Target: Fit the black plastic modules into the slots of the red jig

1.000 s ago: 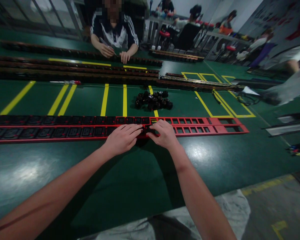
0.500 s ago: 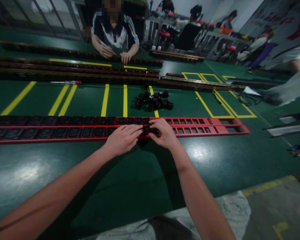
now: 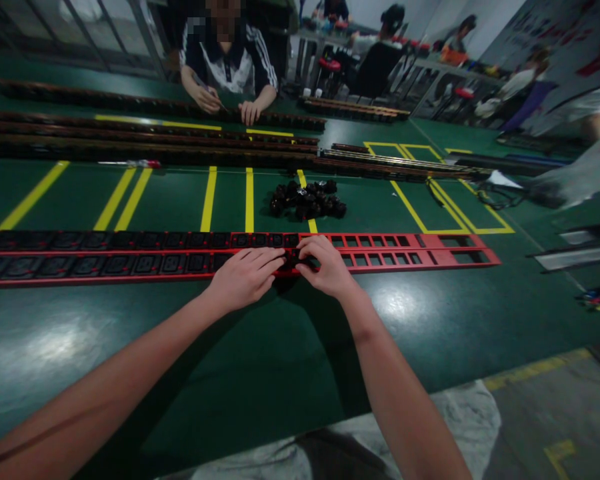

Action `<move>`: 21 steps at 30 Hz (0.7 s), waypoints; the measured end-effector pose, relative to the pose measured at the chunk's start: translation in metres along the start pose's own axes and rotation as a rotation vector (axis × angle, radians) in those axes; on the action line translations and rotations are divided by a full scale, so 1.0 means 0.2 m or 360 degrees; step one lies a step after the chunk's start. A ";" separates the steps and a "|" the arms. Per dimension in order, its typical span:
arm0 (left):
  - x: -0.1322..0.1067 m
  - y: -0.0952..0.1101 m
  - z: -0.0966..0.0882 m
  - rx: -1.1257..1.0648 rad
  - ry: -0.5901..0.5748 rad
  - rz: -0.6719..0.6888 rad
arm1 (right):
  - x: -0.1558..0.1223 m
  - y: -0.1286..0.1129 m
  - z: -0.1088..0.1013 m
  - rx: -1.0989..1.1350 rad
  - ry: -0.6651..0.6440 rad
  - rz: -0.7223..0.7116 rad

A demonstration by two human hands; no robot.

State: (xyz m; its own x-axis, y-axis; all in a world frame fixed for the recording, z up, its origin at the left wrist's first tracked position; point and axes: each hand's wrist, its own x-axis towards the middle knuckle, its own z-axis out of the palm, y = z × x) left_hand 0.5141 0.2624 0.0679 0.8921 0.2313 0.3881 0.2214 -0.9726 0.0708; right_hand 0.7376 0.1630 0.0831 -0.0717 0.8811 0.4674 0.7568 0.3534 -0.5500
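Note:
Two long red strips [image 3: 430, 257] with rows of rectangular slots lie side by side across the green table [image 3: 280, 347]. Black sockets [image 3: 145, 264] fill the slots on their left part; the right part has empty openings. My left hand [image 3: 245, 277] rests on the near strip, fingers stretched flat toward the middle. My right hand [image 3: 325, 267] is curled, fingertips pressing a black socket [image 3: 296, 261] at the near strip between both hands. A heap of loose black sockets [image 3: 307, 200] lies just beyond the strips.
Yellow lines [image 3: 210, 197] mark the table. More long dark strips [image 3: 155, 143] lie at the far side, where a seated person's hands [image 3: 230, 107] work on one. Grey rails [image 3: 575, 257] and cables [image 3: 485, 193] are at the right. Other people sit behind.
My right hand has drawn slightly left and curled tighter over the socket. My left hand has stayed in place.

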 end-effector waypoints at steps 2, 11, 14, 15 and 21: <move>0.00 0.00 0.00 0.0012 -0.0001 0.0001 | 0.00 0.00 0.00 0.0007 -0.0019 0.0002; 0.00 0.00 0.00 -0.0086 0.0011 -0.0026 | 0.00 0.01 0.01 -0.0077 0.0006 -0.0058; 0.00 0.00 0.01 -0.0077 0.0005 -0.0024 | 0.00 0.02 0.02 -0.0098 0.0019 -0.0035; 0.00 0.00 0.00 -0.0063 -0.0002 -0.0023 | 0.01 0.02 0.02 -0.0099 0.0017 -0.0036; 0.00 0.00 0.00 -0.0056 -0.0017 -0.0021 | 0.01 0.02 0.01 -0.0055 -0.0002 -0.0001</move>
State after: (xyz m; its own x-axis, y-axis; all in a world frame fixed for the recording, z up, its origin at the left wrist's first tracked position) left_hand 0.5143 0.2629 0.0682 0.8934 0.2443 0.3769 0.2196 -0.9696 0.1081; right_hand 0.7391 0.1680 0.0798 -0.0733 0.8813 0.4668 0.7788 0.3429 -0.5252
